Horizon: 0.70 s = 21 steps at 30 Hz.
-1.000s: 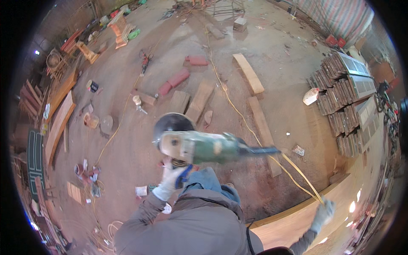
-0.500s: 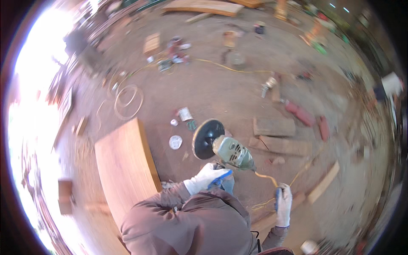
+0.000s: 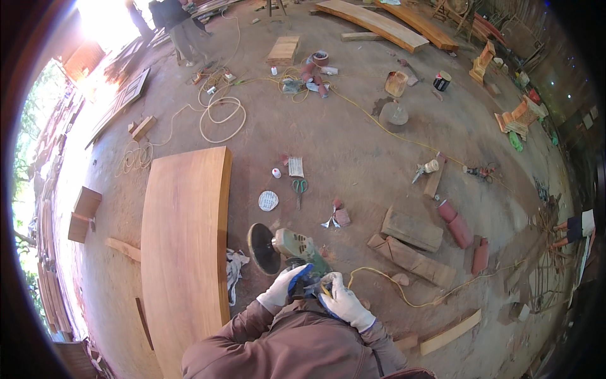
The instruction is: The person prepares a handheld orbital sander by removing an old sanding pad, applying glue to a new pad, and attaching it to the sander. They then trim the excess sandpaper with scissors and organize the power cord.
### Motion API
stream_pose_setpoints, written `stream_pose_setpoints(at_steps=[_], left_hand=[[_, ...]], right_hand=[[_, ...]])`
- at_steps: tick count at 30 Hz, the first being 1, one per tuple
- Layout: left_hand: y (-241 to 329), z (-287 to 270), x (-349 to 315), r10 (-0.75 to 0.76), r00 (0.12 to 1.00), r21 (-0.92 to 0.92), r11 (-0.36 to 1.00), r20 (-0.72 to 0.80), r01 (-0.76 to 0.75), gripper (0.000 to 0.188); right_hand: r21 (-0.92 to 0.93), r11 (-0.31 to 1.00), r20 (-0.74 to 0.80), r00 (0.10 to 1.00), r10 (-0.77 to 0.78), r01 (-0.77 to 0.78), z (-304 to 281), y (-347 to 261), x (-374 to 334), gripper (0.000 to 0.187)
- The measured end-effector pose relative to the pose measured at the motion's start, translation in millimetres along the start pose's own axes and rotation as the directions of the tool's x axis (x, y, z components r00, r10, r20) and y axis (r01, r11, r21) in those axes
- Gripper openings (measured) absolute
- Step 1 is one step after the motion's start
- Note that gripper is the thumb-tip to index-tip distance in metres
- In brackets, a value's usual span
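Note:
A green angle grinder (image 3: 295, 247) with a broad black disc pad (image 3: 264, 249) is held in front of my body, the pad toward the left. My left hand (image 3: 283, 287), in a white and blue glove, is closed around the grinder near its head. Gloved the same way, my right hand (image 3: 346, 302) is closed at the tool's tail end, where a bit of the yellow power cord (image 3: 404, 297) shows between the fingers. The cord runs off to the right along the floor. Left of the grinder lies a thick wooden slab (image 3: 185, 221), apart from the pad.
A crumpled cloth (image 3: 236, 271) lies by the slab's right edge. Scissors (image 3: 299, 192), a round white disc (image 3: 268, 201) and a small bottle (image 3: 276, 172) are on the floor ahead. Wooden blocks (image 3: 413, 228) and red rolls (image 3: 456, 224) lie right. People stand far off.
My right hand has come from low on the right, where it held the cord, to the grinder's tail. The grinder has moved lower and left. My view has shifted.

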<state>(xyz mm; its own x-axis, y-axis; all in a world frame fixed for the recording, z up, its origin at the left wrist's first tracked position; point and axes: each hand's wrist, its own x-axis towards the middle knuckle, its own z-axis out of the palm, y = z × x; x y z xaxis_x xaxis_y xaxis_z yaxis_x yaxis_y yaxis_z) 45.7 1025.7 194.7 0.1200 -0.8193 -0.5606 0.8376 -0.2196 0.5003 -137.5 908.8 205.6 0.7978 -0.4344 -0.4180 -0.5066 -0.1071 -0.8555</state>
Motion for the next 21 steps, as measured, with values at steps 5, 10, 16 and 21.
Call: stream_pose_setpoints(at_steps=[5, 10, 16, 21], left_hand=[[-47, 16, 0, 0.215, 0.975, 0.001, 0.976, 0.046, -0.216, 0.028], [-125, 15, 10, 0.291, 0.957, -0.169, 0.943, -0.002, -0.288, 0.026], [-164, 48, -25, 0.254, 0.965, -0.508, 0.841, 0.067, -0.186, 0.016], [-166, 58, -77, 0.081, 0.982, -0.558, 0.813, -0.172, -0.165, 0.016]], right_hand=[[-0.051, 0.961, 0.115, 0.957, -0.265, 0.272, -1, 21, -22, 0.046], [0.069, 0.945, 0.167, 0.93, -0.328, 0.321, -39, 59, -70, 0.052], [-0.009, 0.974, -0.02, 0.974, -0.228, 0.227, -133, 199, -158, 0.032], [-0.539, 0.842, -0.116, 0.993, -0.027, -0.04, -176, 364, -250, 0.033]])
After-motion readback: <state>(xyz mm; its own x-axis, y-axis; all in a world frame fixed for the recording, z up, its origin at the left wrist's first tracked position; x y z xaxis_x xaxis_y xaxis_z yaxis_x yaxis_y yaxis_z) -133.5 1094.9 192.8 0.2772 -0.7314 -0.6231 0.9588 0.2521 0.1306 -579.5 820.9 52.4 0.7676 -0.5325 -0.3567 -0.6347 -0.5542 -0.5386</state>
